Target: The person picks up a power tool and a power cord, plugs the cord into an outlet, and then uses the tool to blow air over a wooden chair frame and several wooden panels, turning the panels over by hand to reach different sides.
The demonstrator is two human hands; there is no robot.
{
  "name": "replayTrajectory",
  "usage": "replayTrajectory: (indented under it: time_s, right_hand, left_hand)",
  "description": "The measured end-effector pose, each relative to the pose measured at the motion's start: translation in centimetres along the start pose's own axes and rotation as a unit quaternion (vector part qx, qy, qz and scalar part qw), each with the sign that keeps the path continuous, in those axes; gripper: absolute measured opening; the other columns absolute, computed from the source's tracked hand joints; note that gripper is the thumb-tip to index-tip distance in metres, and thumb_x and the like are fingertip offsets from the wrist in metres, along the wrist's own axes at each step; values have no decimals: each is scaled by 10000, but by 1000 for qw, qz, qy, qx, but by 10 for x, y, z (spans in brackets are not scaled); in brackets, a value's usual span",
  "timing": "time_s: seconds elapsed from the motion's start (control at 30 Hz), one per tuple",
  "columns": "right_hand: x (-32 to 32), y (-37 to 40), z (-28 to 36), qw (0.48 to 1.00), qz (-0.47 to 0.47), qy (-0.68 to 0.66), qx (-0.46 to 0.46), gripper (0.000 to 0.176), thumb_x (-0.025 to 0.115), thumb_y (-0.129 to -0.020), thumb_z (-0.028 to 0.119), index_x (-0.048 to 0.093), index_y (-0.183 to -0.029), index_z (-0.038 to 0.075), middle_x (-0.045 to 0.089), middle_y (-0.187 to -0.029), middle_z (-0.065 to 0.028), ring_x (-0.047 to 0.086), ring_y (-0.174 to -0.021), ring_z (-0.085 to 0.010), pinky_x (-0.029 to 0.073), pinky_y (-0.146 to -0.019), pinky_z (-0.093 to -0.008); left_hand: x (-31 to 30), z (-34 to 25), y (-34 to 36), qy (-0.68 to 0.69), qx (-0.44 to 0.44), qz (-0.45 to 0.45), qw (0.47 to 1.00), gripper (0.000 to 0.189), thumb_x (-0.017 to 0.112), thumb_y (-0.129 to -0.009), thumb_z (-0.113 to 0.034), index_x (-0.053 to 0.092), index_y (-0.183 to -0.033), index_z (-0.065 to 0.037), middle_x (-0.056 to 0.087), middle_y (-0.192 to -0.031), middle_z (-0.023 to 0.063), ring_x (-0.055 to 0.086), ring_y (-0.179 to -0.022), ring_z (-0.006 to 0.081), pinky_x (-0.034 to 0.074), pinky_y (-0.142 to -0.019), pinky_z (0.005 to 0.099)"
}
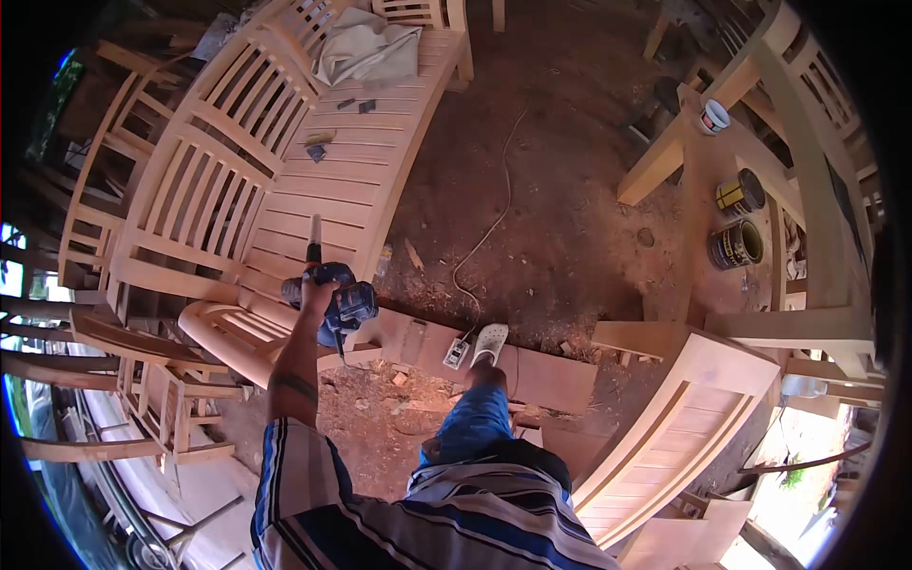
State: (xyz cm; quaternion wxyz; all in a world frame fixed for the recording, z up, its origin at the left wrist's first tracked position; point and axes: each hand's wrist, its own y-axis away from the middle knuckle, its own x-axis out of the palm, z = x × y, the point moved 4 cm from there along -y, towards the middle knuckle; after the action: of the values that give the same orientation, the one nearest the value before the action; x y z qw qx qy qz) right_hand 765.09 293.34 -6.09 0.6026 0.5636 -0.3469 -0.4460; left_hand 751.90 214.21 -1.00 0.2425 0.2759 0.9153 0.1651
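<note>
Through the head camera I am seeing stacked chair frames [90, 218] leaning at the far left. Beside them a long slatted wooden bench [332, 190] is running up the picture, its wood looking bare and unfinished. A crumpled cloth [366, 47] is lying on the far end of its seat, and a few small scraps [316, 144] are sitting on the slats nearer in. The left hand [312, 293] is reaching out over the near end of the bench and clamping tight around the grip of a blue power drill [350, 306]. Its bit [314, 233] is pointing away over the seat slats, and I cannot tell whether the tip is touching wood. The right hand is not showing anywhere. I am judging the bench as already assembled, with seat, back and arm joined, so the drilling is looking like late work, though I am making out no holes or screws to say how much is left. Further right, a thin cable [486, 223] is trailing across the dirt floor to a power strip [457, 353] by the person's white shoe [490, 340]. Two tins [736, 245] are standing on a wooden worktop [698, 190] at the far right.
</note>
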Motion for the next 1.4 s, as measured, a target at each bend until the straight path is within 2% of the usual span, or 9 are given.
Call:
replayTrajectory:
  time_s: [0.2, 0.37, 0.7, 1.0, 1.03, 1.13, 1.27, 1.33, 1.4]
  right_hand:
    - [-27, 45, 195, 989, -92, -10, -113, 359, 501, -897, 300, 473, -1139, 36, 615, -875, -131, 608, -765, -203, 498, -680, -338]
    - [-24, 39, 272, 976, -134, 110, -129, 311, 522, -889, 287, 510, -1058, 26, 621, -866, -136, 619, -752, -206, 503, -626, -322]
    - [16, 45, 293, 972, -119, 187, -77, 253, 581, -874, 214, 527, -1044, 36, 646, -850, -132, 646, -730, -210, 514, -610, -313]
    - [39, 46, 327, 975, -87, 172, -114, 243, 548, -895, 221, 517, -1057, 42, 640, -839, -110, 631, -730, -188, 501, -623, -303]
    - [38, 47, 331, 972, -88, 170, -135, 371, 548, -881, 310, 509, -1082, 0, 633, -853, -136, 629, -735, -215, 506, -644, -320]
    - [36, 49, 344, 976, -91, 114, -161, 279, 543, -897, 254, 512, -1066, 34, 628, -826, -115, 622, -713, -184, 499, -618, -287]
    - [32, 38, 359, 971, -83, 109, -194, 316, 515, -898, 275, 495, -1088, 24, 623, -853, -123, 612, -708, -186, 498, -618, -307]
    - [26, 12, 360, 979, -70, 55, -186, 269, 528, -899, 237, 509, -1080, 39, 614, -822, -113, 595, -660, -166, 494, -583, -281]
    - [20, -16, 363, 985, -49, 11, -164, 276, 533, -895, 237, 508, -1089, 42, 613, -822, -111, 593, -656, -167, 493, -565, -282]
  left_hand:
    - [20, 30, -150, -120, 22, -110, 986, 382, 642, -716, -77, 509, -1066, 2, 599, -700, 110, 567, -443, 169, 461, -379, 294]
    - [26, 42, -218, -322, 66, -183, 926, 546, 632, -698, -212, 465, -1139, 63, 571, -1029, 261, 542, -969, 420, 438, -860, 458]
    - [22, 54, -256, -375, -3, -249, 893, 565, 590, -756, -242, 394, -1204, 40, 508, -1098, 252, 547, -974, 396, 467, -829, 448]
    - [26, 42, -210, -411, -20, -221, 884, 681, 612, -761, -173, 244, -1325, -75, 451, -1122, 249, 530, -983, 399, 450, -827, 457]
    - [28, 37, -195, -432, -5, -215, 876, 680, 601, -749, -141, 249, -1326, -67, 448, -1130, 246, 514, -999, 390, 436, -838, 457]
    - [37, 48, -142, -455, 45, -214, 863, 679, 574, -723, -106, 267, -1324, -38, 431, -1158, 237, 483, -1028, 376, 406, -861, 464]
    - [73, 62, -43, -428, -82, -5, 900, 702, 559, -739, -183, 250, -1344, -3, 280, -1335, 291, 366, -1191, 425, 345, -969, 469]
    - [90, 55, 11, -448, -138, 30, 883, 738, 565, -723, -203, 235, -1347, 11, 183, -1380, 329, 288, -1251, 449, 297, -1021, 468]
    - [108, 104, 34, -398, -84, -3, 914, 706, 598, -677, -222, 326, -1284, 15, 290, -1314, 356, 329, -1221, 456, 288, -1019, 488]
